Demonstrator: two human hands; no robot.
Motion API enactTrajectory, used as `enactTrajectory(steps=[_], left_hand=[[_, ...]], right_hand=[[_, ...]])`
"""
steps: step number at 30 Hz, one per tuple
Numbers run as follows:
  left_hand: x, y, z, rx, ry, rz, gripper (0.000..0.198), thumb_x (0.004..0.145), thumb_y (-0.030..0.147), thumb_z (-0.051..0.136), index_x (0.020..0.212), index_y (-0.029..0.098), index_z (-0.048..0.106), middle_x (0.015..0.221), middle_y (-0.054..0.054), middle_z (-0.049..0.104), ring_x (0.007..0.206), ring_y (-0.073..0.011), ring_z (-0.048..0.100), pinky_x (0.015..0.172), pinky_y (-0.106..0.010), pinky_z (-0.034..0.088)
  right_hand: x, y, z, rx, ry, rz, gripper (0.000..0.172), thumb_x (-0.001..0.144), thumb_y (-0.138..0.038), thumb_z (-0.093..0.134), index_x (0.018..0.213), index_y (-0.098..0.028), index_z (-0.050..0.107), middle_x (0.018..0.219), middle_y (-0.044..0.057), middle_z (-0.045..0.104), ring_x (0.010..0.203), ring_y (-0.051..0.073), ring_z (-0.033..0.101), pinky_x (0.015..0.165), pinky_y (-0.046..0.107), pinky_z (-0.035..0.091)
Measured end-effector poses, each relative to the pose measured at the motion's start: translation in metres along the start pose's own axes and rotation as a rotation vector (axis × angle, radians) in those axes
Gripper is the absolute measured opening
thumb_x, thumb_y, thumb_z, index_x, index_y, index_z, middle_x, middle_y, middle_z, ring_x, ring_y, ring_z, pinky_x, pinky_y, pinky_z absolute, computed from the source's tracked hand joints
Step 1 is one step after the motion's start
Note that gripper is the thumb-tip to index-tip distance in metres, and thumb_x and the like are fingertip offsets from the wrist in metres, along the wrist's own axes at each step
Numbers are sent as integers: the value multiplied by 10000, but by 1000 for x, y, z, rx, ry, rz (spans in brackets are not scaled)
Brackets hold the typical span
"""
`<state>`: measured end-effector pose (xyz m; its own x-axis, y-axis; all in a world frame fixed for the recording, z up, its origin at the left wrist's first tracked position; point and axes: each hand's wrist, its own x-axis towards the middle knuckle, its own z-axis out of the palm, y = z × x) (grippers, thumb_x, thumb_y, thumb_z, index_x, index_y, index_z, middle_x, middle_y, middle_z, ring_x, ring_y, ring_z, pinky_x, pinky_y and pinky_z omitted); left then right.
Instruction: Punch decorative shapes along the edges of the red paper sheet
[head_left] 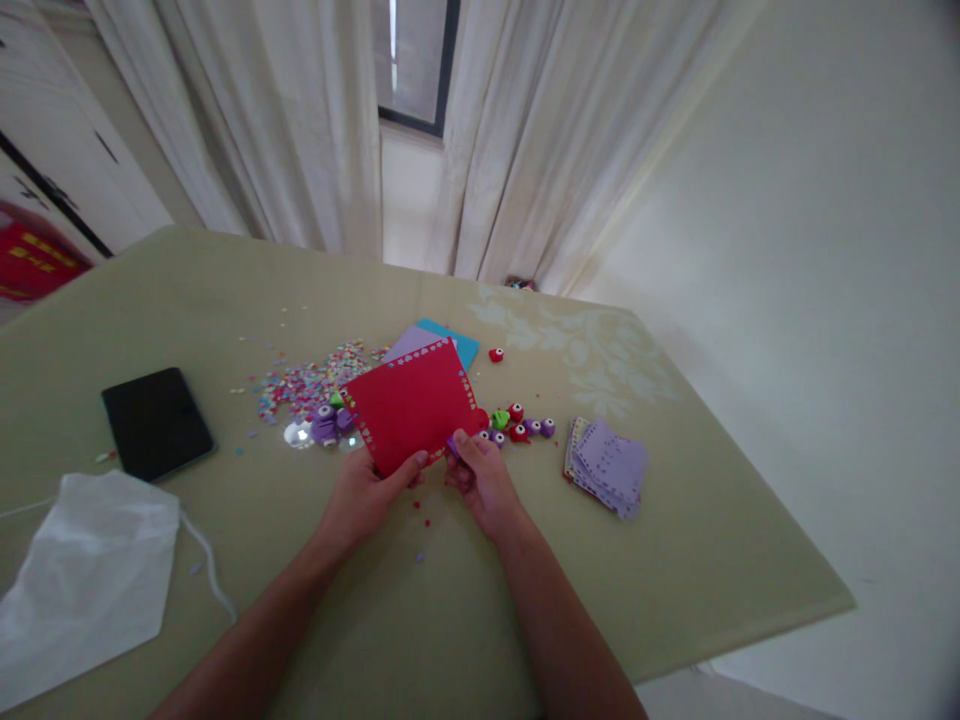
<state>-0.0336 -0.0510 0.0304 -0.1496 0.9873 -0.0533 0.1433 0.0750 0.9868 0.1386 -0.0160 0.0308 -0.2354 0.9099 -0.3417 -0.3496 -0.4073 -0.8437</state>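
A red paper card, with small shapes punched along its edges, is held tilted over the table. My left hand pinches its lower edge between thumb and fingers. At the card's lower right corner, my right hand is closed around a small purple craft punch, mostly hidden by the fingers. Just beyond that hand lie several red, green and purple punches with eye-like dots. More purple punches sit left of the card. Behind it, lilac and blue sheets are partly covered.
Colourful paper confetti is spread left of the card. A black tablet and a white cloth-like piece with a cord lie at left. Punched lilac cards are stacked at right. One red punch stands farther back on the green table.
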Motion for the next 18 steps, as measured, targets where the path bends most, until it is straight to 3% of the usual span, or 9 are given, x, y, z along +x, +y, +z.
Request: enactTrajectory(steps=[7,18], left_hand=[[-1,0,0,3,4,-2,361,814,533,782,779,175,779,654,-65,768,566,-225,697,538,-289,527],[-3,-2,2,-52,-1,0,337,804,514,805,798,177,783,672,-75,783,578,-241,736,537,-296,578]], right_hand=[[0,2,-2,-16,42,-29,636,634,-746,929,653,-205,594,561,-59,516,477,71,283,469,261,193],[1,6,-1,-102,25,-52,664,610,-773,921,561,-197,594,472,-71,437,449,71,277,487,289,163]])
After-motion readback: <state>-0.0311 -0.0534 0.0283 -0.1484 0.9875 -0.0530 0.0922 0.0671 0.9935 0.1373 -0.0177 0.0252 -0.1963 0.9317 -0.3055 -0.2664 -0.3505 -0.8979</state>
